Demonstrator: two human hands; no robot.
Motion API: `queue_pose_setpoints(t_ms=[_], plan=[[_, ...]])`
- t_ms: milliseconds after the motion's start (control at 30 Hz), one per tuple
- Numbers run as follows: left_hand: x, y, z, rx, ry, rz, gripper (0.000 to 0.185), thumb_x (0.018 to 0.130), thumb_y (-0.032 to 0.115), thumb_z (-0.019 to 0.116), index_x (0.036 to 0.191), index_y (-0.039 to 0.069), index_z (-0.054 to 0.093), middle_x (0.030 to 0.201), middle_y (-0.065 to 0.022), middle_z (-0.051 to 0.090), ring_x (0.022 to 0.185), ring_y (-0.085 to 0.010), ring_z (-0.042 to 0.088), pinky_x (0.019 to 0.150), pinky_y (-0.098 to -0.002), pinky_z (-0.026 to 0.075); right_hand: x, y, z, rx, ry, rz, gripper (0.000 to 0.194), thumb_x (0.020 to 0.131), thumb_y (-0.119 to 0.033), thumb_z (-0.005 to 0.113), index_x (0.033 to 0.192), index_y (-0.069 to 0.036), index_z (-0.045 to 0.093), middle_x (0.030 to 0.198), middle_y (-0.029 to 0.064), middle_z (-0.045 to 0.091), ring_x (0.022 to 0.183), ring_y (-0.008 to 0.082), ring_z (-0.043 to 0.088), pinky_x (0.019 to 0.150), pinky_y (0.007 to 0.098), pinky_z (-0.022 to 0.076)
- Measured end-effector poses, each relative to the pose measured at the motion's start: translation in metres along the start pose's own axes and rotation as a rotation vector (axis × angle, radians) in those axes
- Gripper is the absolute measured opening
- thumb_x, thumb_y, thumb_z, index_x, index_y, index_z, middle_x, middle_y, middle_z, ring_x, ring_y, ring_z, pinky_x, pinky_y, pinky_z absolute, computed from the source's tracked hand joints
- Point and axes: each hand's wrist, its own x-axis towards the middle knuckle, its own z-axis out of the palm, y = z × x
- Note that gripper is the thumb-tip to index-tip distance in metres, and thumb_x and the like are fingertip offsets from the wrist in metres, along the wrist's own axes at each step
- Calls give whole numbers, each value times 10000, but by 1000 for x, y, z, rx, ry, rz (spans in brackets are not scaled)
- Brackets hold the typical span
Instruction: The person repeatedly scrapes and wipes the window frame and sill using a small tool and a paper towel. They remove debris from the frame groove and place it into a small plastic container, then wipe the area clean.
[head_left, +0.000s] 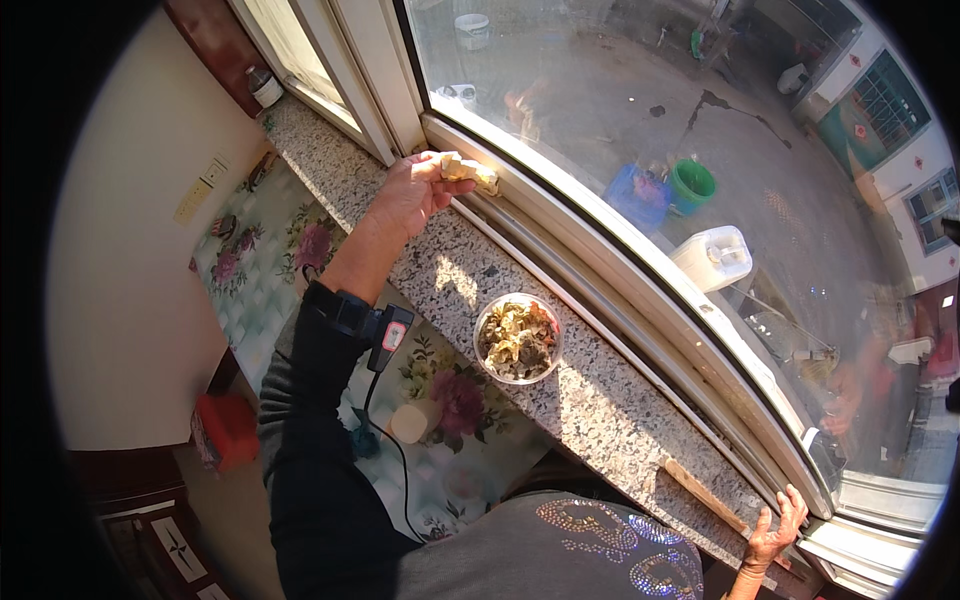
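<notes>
My left hand (415, 193) pinches a crumpled, yellow-stained piece of tissue or paper (469, 173) at the lower window track (540, 234). Below and to the right of it, a round clear plastic tub (480, 364) stands on the speckled stone sill (517, 409). Dirty crumpled scraps (517, 341) fill the tub. Far to the right, my right hand (776, 529) has its fingers apart by the frame's lower corner and grips nothing that I can see. Beside it, a wooden stick or tool handle (703, 493) lies along the sill; its far end is partly hidden by that hand.
A large glass pane (570, 90) borders the sill. A small bottle (264, 86) stands at the sill's far left end. Below the sill is a flower-patterned table cover (457, 409) with a pale cylindrical object (412, 421). A black cable (405, 465) hangs from my left wrist device.
</notes>
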Motion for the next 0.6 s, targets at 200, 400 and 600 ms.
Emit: queue_pose_setpoints(t_ms=[200,400,600], plan=[[14,-2,-8,547,212,79,139,969,87,529,1047,6,611,926,-96,692,773,-174,696,560,-207,510,6,-23,3,-19,-17,-19,288,750,-94,669,1018,-2,617,1193,198,613,1127,386,530,1013,503,380],[20,-27,30,1504,141,592,125,825,144,632,853,45,702,814,-192,662,778,-381,647,704,-421,522,3,-32,4,-16,12,2,312,655,-52,709,951,-7,621,1164,189,626,1098,385,544,984,497,410],[-2,-10,77,854,-176,80,204,970,154,595,848,20,690,716,19,659,544,-24,517,472,-172,387,12,-36,-4,-72,49,-17,346,633,-14,735,967,-61,655,1133,118,652,1071,340,575,948,460,433]])
